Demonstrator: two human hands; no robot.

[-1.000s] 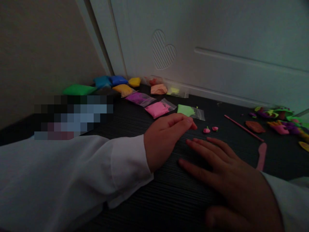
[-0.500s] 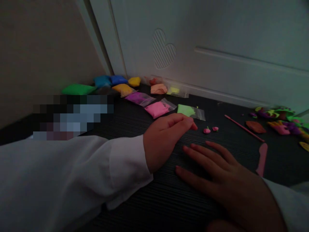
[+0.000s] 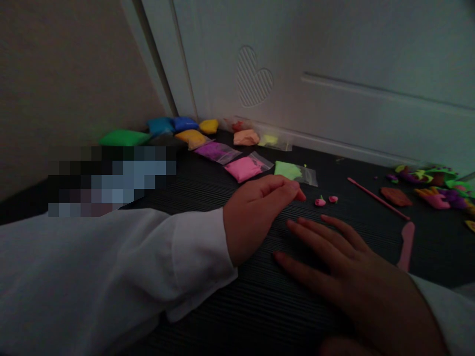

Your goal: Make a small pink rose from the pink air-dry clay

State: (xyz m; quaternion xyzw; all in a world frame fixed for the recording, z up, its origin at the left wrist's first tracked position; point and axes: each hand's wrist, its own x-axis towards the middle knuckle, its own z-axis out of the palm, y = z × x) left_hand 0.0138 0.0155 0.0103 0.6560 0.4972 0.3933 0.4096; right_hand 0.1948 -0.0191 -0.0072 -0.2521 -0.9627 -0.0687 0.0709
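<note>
As the head camera looks down in dim light, two bare hands in white sleeves [image 3: 129, 262] face each other over a black, finely grooved table [image 3: 252, 311]. The left hand [image 3: 256, 212] is loosely curled, its thumb lying along the bent fingers; I cannot tell whether anything is tucked inside. The right hand [image 3: 356, 277] is spread, palm down, low over the tabletop, with nothing visible between its fingers.

Just beyond the left fingertips, on the table and touched by neither hand, lies a tiny pink modelling-clay rosebud [image 3: 319, 201] tipped with green; a second rosebud [image 3: 333, 199] sits just to its right. Both look very light, soft and easily dented, and the green bits seem delicate, so a gentle two-finger pinch around the sides of the bud would suit each best.

Behind the left hand, a bag of light-green clay [image 3: 287, 170] lies next to a bag of pink clay [image 3: 244, 169]; both look squashy, in plastic that may slip. Right of the rosebuds are a slim pink rod [image 3: 378, 199], a brown clay lump [image 3: 396, 196] and, near the right wrist, a pink clay knife [image 3: 407, 242], probably stiff. A white panel [image 3: 345, 44] bearing a striped heart [image 3: 255, 79] stands behind.
</note>
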